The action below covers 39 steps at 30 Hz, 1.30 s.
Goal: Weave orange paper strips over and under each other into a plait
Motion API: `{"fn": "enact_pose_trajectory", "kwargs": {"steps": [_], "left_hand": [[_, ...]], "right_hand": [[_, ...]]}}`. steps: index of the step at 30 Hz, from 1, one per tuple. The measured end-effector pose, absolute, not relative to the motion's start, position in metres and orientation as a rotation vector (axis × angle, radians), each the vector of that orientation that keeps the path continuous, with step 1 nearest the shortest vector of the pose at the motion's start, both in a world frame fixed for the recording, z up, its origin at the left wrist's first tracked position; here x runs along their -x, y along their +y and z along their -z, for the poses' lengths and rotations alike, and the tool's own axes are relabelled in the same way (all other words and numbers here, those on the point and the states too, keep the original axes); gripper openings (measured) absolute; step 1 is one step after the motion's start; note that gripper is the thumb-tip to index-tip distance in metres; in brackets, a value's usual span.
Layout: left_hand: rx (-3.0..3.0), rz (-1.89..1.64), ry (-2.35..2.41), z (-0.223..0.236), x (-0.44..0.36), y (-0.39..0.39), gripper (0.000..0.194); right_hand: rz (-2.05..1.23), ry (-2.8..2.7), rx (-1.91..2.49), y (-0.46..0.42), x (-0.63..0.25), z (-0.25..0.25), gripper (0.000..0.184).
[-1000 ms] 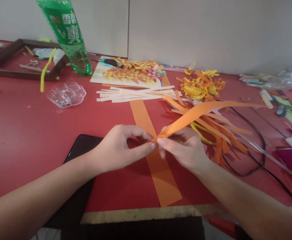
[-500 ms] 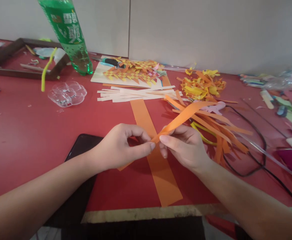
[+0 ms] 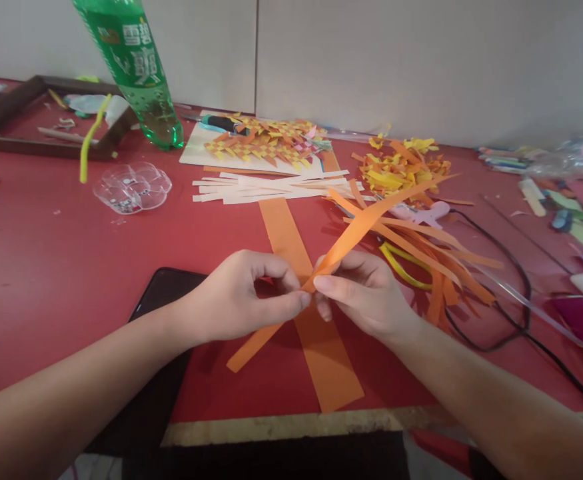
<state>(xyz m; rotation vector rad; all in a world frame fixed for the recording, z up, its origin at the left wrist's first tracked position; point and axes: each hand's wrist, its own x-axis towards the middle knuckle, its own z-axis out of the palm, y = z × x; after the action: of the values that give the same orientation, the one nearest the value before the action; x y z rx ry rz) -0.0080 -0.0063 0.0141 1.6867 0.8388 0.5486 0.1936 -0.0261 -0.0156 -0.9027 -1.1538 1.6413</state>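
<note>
Between my two hands, above the red table, is an orange paper strip point(image 3: 356, 233). My left hand point(image 3: 244, 293) pinches it between thumb and fingertips, and its lower end sticks out below that hand to the left. Close beside, my right hand point(image 3: 366, 290) grips the same strip with thumb and fingers; from there it rises toward the upper right. Part of the strip is hidden by the fingers. Under the hands a wider orange paper band point(image 3: 328, 360) lies flat, slanting across the table. Loose orange strips point(image 3: 421, 243) are piled just beyond my right hand.
A black phone-like slab point(image 3: 161, 300) lies under my left forearm. Farther back are white paper strips point(image 3: 271, 189), folded yellow-orange pieces point(image 3: 401, 170), a clear petal-shaped dish point(image 3: 134, 187), a green bottle point(image 3: 136, 73) and a dark frame point(image 3: 11, 107). A black cable point(image 3: 526, 287) curls at right.
The held strip has shifted: its lower end now reaches farther out below my left hand, and its upper end stands straighter toward the upper right. Both hands keep their grip nearly in place.
</note>
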Motion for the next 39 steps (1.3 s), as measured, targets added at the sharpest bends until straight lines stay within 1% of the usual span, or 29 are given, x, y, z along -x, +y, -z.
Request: {"fn": "enact_pose_trajectory", "kwargs": {"steps": [11, 16, 21, 27, 29, 31, 36, 39], "left_hand": [[-1.616, -0.508, 0.823, -0.016, 0.008, -0.006, 0.019], [-1.62, -0.5, 0.829, -0.016, 0.008, -0.005, 0.023], [-1.647, -0.487, 0.845, -0.015, 0.007, -0.006, 0.024], [-1.689, -0.488, 0.864, -0.011, 0.006, -0.007, 0.032], [-1.68, -0.479, 0.87, -0.01, 0.006, -0.007, 0.033], [-1.682, -0.483, 0.87, -0.01, 0.005, -0.008, 0.032], [-1.688, -0.515, 0.878, -0.01, 0.006, -0.009, 0.028], [-1.665, -0.53, 0.88, -0.01, 0.006, -0.008, 0.024]], "right_hand": [[-1.654, -1.061, 0.933, -0.025, -0.193, 0.012, 0.02], [-1.649, -0.928, 0.985, -0.02, -0.193, 0.005, 0.026], [-1.643, -0.963, 0.98, -0.019, -0.194, 0.006, 0.029], [-1.66, -1.116, 0.953, -0.024, -0.194, 0.018, 0.02], [-1.669, -1.131, 0.947, -0.024, -0.194, 0.019, 0.014], [-1.67, -1.123, 0.948, -0.025, -0.193, 0.019, 0.012], [-1.643, -1.066, 0.988, -0.026, -0.192, 0.017, 0.024], [-1.64, -1.069, 0.965, -0.026, -0.192, 0.017, 0.026]]}}
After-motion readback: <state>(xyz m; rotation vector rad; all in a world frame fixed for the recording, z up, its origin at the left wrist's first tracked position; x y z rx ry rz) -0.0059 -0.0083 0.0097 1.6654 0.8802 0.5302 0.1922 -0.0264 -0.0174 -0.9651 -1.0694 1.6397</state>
